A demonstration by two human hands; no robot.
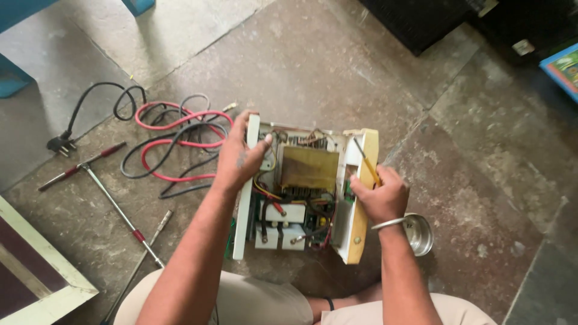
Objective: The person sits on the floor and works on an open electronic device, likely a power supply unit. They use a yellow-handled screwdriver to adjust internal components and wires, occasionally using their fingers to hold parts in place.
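Opened power unit on floor: left hand grips its nine-o'clock wall, right hand at three o'clock clasps screwdriver, shaft toward eleven.

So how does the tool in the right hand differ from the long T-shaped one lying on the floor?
The screwdriver is short with a yellow shaft, gripped in the right hand and angled into the open unit. The T-handled wrench is far longer, bare metal with red grips, and lies untouched on the stone floor, left of the left hand. Both are slim hand tools.
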